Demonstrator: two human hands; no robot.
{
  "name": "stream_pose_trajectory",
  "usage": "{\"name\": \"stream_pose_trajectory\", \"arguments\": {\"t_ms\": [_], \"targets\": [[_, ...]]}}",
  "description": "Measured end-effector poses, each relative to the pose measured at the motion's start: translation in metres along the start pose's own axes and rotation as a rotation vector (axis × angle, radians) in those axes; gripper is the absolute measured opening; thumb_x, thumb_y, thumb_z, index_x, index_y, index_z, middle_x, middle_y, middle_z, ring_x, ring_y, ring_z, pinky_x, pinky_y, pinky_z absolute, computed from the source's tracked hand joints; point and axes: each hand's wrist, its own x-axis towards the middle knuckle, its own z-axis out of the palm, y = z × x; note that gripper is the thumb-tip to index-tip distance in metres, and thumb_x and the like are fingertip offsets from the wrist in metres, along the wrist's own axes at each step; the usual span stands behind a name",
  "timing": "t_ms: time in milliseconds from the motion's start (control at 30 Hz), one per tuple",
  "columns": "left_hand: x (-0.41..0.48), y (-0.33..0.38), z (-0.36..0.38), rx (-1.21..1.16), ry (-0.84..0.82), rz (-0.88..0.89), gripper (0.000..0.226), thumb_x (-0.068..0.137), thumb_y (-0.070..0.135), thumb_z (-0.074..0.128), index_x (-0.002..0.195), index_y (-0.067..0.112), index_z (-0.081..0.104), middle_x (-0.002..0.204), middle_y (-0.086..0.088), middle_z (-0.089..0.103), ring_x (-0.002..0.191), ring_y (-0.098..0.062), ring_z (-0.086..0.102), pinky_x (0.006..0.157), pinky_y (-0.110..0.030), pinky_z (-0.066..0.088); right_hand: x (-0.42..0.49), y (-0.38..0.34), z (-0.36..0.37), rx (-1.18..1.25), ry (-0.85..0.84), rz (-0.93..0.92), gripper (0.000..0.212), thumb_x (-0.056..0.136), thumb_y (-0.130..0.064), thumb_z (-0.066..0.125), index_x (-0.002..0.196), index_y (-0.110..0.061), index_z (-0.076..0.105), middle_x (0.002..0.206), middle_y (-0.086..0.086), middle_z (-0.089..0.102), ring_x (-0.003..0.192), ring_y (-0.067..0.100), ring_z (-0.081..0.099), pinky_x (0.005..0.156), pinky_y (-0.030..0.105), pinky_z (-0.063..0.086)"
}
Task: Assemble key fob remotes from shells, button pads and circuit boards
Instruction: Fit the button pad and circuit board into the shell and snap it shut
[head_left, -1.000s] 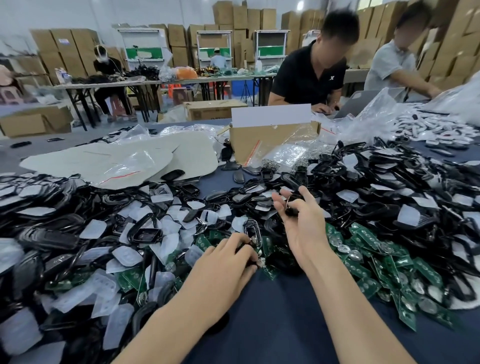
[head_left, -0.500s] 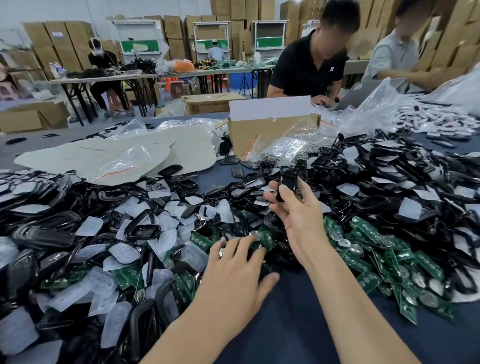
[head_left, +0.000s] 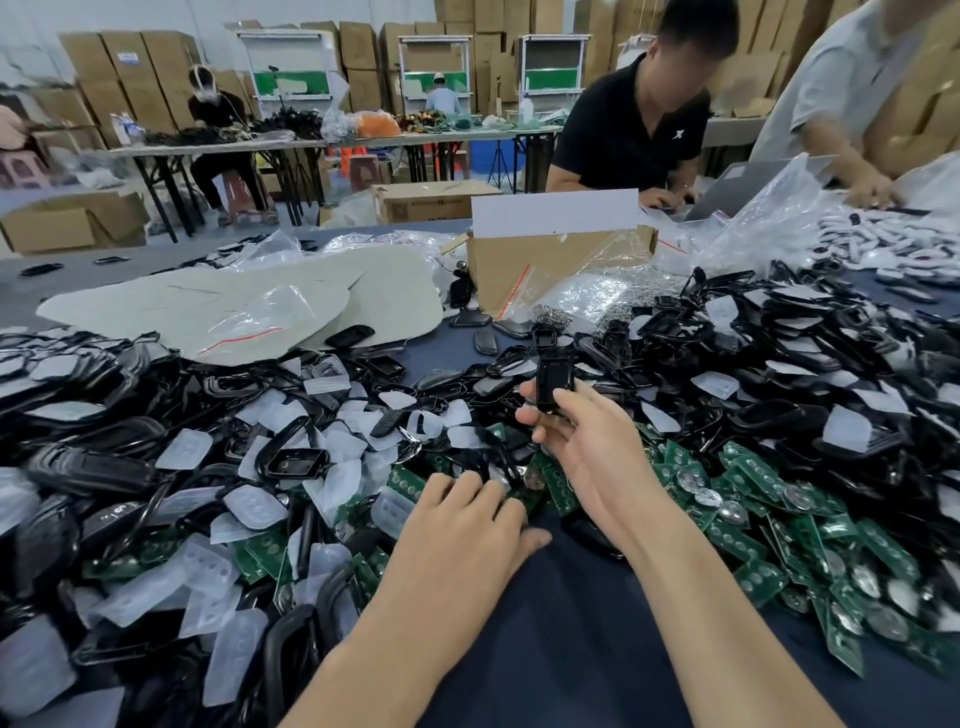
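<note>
Black shell (head_left: 554, 376) is sitting pinched by the right hand (head_left: 587, 447) above the tabletop (head_left: 545, 649), while the left hand (head_left: 467, 525), fingers (head_left: 467, 486) straight, is touching green circuit boards (head_left: 748, 519), so this fob's assembly is seemingly just starting, with heaped button pads (head_left: 254, 505) waiting.

**Heaping up across the dark blue desk (head_left: 561, 649)**

Piling high on both the left and right sides: black shells (head_left: 88, 470), mixing on the left with translucent white button pads (head_left: 254, 506). Spreading along the near right, down to the bare cloth: green circuit boards (head_left: 737, 543). Lying farther back on the left: pale sheets (head_left: 363, 291), carrying a clear bag (head_left: 270, 317). Standing open at the middle back: a cardboard box (head_left: 514, 270).
</note>
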Motion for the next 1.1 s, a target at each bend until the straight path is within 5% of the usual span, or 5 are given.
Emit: {"name": "stream_pose_trajectory", "arguments": {"t_ms": [267,533,600,833,1100], "targets": [[-0.001,-0.007,-0.016,-0.540,0.191,-0.441,0.048,0.103,0.058,0.017,0.085,0.026,0.048,0.045,0.006,0.043,0.041,-0.015,0.045,0.044,-0.030,0.042,0.000,0.009,0.005,-0.108,0.029,0.055,0.012,0.101,-0.014,0.058,0.096,-0.013,0.069,0.071,-0.002,0.071,0.050,0.008,0.057,0.043,0.020,0.040],[-0.004,-0.012,-0.016,-0.769,0.227,-0.544,0.044,0.101,0.046,0.023,0.142,0.043,0.040,0.113,0.016,0.055,0.089,-0.009,0.059,0.076,-0.029,0.050,0.000,0.019,0.003,-0.271,-0.036,-0.028,0.030,0.086,-0.004,0.073,0.092,-0.033,0.078,0.072,-0.008,0.068,0.053,0.007,0.046,0.046,0.018,0.039],[-0.003,-0.016,-0.015,-0.890,0.297,-0.638,0.034,0.102,0.043,0.035,0.135,0.048,0.042,0.112,0.023,0.059,0.094,-0.001,0.058,0.078,-0.015,0.046,0.001,0.018,0.002,-0.288,-0.053,-0.043,0.024,0.079,-0.012,0.076,0.092,-0.032,0.079,0.073,-0.006,0.067,0.052,0.006,0.044,0.046,0.018,0.038],[0.006,-0.029,-0.013,-1.434,0.433,-0.866,0.010,0.100,0.018,0.057,0.101,0.027,0.061,0.089,0.005,0.072,0.082,-0.010,0.070,0.072,-0.024,0.056,-0.007,0.021,0.013,-0.398,-0.185,0.041,0.016,0.089,-0.027,0.066,0.091,-0.025,0.083,0.079,-0.002,0.065,0.057,0.005,0.052,0.050,0.020,0.044],[0.002,-0.025,-0.007,-1.281,0.356,-0.794,0.029,0.103,0.023,0.052,0.113,0.050,0.057,0.091,0.015,0.069,0.084,-0.004,0.067,0.080,-0.028,0.056,-0.014,0.018,0.015,-0.206,-0.254,0.112,0.017,0.105,-0.005,0.046,0.107,-0.008,0.063,0.085,0.008,0.071,0.065,0.013,0.067,0.057,0.021,0.052]]}}
